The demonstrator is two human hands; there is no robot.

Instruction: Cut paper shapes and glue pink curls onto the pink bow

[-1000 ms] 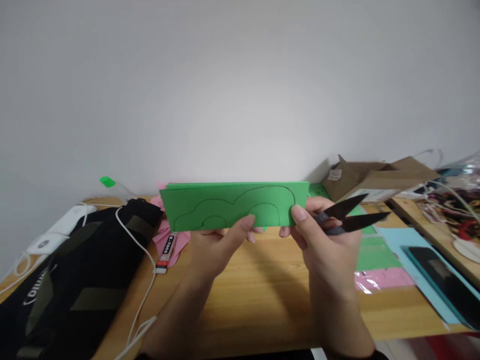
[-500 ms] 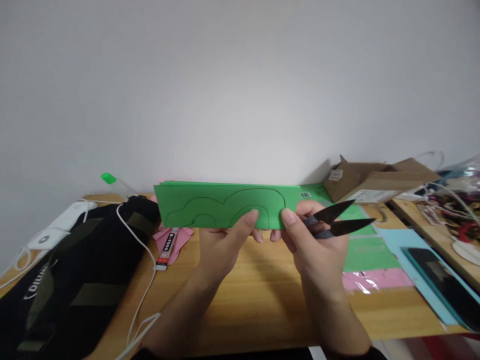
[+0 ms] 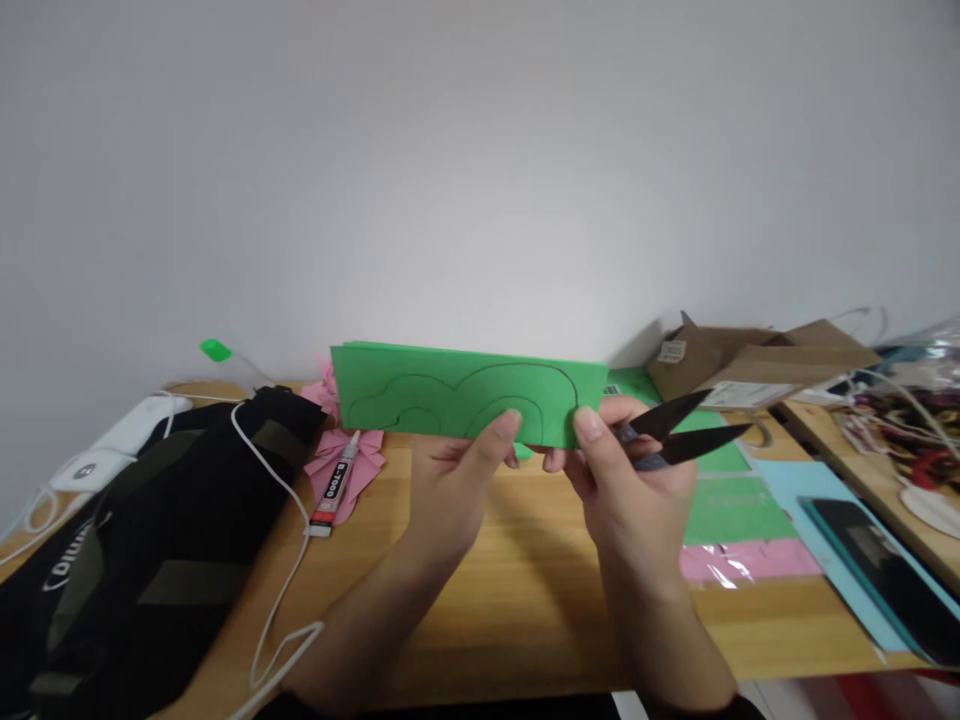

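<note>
A folded strip of green paper, with curved cloud-like outlines drawn on it in dark pen, is held up above the table. My left hand pinches its lower edge near the middle, thumb on the front face. At the strip's right end, my right hand grips it between thumb and fingers. That same hand also carries a pair of scissors, their dark blades spread apart and pointing right. The scissors' handles are mostly hidden by the fingers.
On the left lie a black bag, a white power strip and a white cable. A glue tube rests on pink paper pieces. To the right are green sheets, a phone and a cardboard box.
The green paper strip has shifted slightly right and up, its right end now tipped lower. Both hands still hold it, and the scissors stay in my right hand.
</note>
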